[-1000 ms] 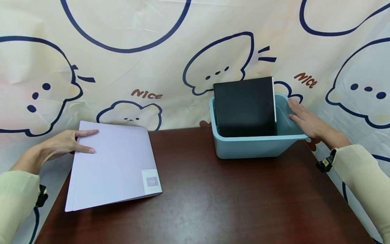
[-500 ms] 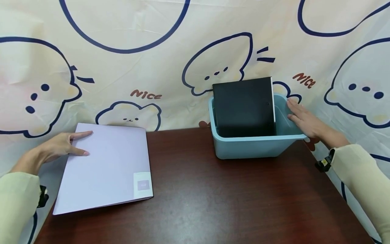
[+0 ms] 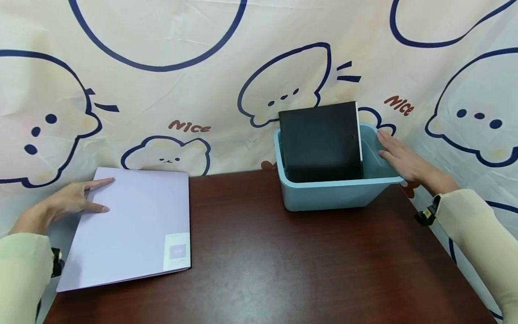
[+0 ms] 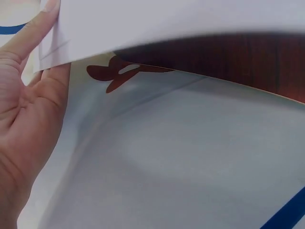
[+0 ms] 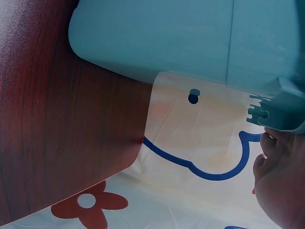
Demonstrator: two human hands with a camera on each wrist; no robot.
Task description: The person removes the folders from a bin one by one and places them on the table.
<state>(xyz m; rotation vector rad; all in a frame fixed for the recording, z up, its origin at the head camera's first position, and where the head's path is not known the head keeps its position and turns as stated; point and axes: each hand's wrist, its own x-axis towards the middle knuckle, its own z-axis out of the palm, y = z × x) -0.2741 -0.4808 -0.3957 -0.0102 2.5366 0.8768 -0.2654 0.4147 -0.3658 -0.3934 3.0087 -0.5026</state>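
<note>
Pinches a pale folder (image 3: 133,225) in the nearly closed left grip (image 3: 69,201), mostly to the right of that grip over the desk (image 3: 283,270); with the partly curled right grip (image 3: 404,161), holds a blue bin (image 3: 323,197) with a black binder (image 3: 319,144) inside, left of it.

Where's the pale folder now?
Left side of the head view: the pale folder is in the left hand, over the left end of the table, left of the blue bin.
</note>
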